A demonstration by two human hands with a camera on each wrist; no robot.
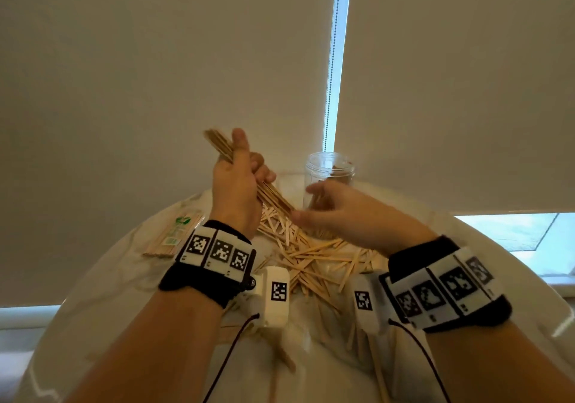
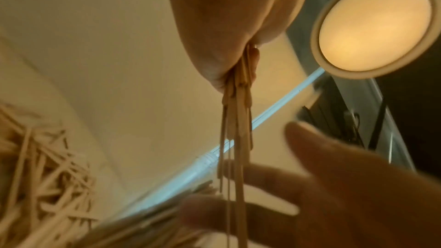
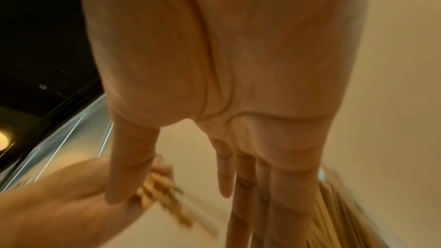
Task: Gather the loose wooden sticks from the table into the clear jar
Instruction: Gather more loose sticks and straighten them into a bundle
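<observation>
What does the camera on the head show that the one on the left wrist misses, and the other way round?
Only the head view shows the clear jar standing at the far side of the table, the packet of sticks lying at the left, and both wristbands.

Only the left wrist view shows the round ceiling lamp.

Both show the left hand gripping a bundle of sticks, the right hand open beside the bundle's lower end, and the loose pile of sticks on the table.
</observation>
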